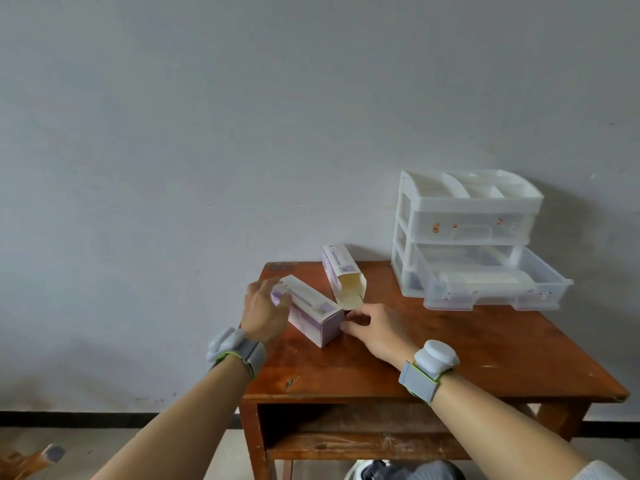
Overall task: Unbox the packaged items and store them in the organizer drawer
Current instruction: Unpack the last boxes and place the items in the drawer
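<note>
Your two bare forearms reach in from the bottom edge, each wearing a grey wrist strap with a rounded pale sensor, over a small reddish-brown wooden table (450, 358) set against a pale grey wall. Your left hand (265, 311) curls loosely around the far end of a closed purple-and-white cardboard carton (308, 310) lying on its side on the table's left part, thumb across its top face. Your right hand (375, 329) rests at the carton's near end, fingers bent and pinched narrowly at the end flap; whether they actually grip the flap, you cannot tell. A barcode-like patch sits on the carton's top face, but the printing is too small to read. Just behind it lies a second purple-and-white carton (341, 271), its near end open, the cream flaps spread and the inside showing hollow. To the right stands a white translucent plastic three-drawer organizer (467, 216) with a divided top tray and small cartoon stickers on the drawer fronts. Its bottom drawer (498, 285) is pulled out, with a pale long packet lying inside.
</note>
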`<state>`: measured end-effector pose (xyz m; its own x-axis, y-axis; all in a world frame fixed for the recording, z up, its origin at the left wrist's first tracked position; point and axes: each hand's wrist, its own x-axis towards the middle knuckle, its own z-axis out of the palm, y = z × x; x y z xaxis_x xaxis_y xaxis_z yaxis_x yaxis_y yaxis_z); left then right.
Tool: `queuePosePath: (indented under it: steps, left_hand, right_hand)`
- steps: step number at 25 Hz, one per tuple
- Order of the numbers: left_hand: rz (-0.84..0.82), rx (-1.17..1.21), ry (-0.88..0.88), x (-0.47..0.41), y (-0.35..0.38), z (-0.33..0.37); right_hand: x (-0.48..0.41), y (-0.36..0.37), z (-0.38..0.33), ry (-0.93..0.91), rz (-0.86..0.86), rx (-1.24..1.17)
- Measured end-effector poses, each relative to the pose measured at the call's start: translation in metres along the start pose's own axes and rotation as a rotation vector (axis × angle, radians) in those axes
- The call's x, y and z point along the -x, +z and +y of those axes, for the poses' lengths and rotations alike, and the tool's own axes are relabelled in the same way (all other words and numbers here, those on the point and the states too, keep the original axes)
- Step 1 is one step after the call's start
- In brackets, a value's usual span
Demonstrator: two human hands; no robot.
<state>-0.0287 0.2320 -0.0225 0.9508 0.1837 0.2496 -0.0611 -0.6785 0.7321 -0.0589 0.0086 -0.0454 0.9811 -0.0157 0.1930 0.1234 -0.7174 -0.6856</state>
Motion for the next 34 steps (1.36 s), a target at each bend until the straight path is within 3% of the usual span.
queuePosePath:
  steps: [3, 11, 34]
  left_hand:
    - [-0.093, 0.084, -0.037, -0.009, 0.0, -0.019]
    - [0.102, 0.067, 0.082, -0.001, 0.013, -0.033]
    - [0.12, 0.031, 0.103, 0.0, 0.017, -0.037]
  right_hand:
    - [-0.004, 0.005, 0.001, 0.034, 0.057, -0.015]
    - [-0.006, 0.009, 0.005, 0.03, 0.054, -0.521]
    - [-0.013, 0.014, -0.001, 0.141, 0.061, -0.41]
